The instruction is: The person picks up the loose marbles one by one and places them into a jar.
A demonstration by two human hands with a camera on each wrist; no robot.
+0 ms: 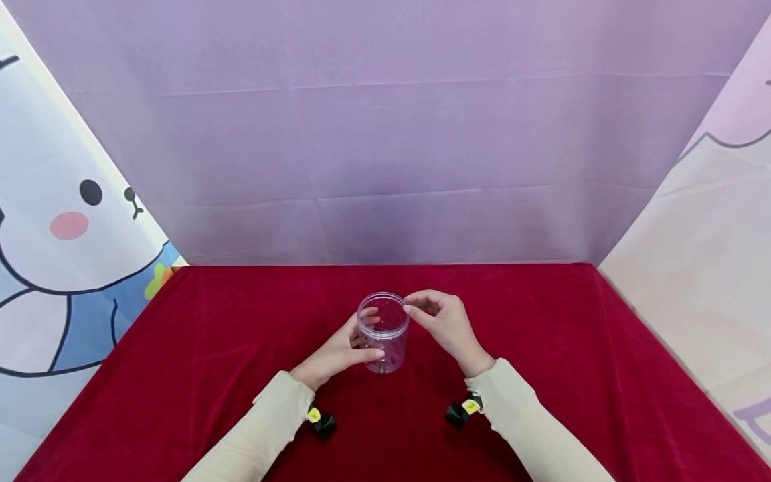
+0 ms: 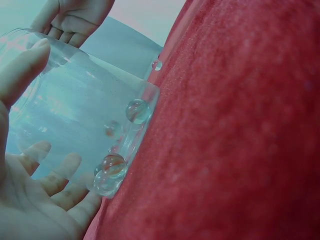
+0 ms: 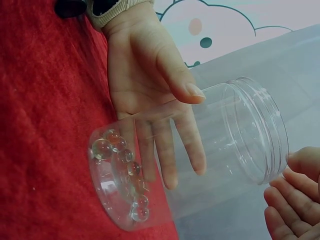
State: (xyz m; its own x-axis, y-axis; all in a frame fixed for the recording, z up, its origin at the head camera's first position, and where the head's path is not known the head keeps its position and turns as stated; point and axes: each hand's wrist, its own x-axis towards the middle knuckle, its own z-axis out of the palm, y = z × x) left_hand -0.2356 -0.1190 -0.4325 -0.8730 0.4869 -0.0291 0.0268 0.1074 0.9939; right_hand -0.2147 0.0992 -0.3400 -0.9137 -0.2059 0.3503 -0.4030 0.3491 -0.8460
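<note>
A clear plastic jar (image 1: pixel 385 348) with a ridged round mouth stands upright on the red cloth. My left hand (image 1: pixel 337 355) holds it from the left, thumb on the near side and fingers round the far side. Several glass marbles (image 3: pixel 134 168) lie inside on the jar's bottom, some with coloured swirls. At the right edge of the rim are the thumb and fingertips of my right hand (image 1: pixel 442 325), the other fingers bent below. Whether they pinch the rim I cannot tell. Beyond the jar's base, a small clear ball (image 2: pixel 156 65) shows in the left wrist view.
Red cloth (image 1: pixel 512 321) covers the table. A lilac curtain (image 1: pixel 385 134) hangs along its back edge. Cartoon-printed sheets (image 1: pixel 72 268) stand at the left and right sides. On each wrist sits a small black camera (image 1: pixel 456 414).
</note>
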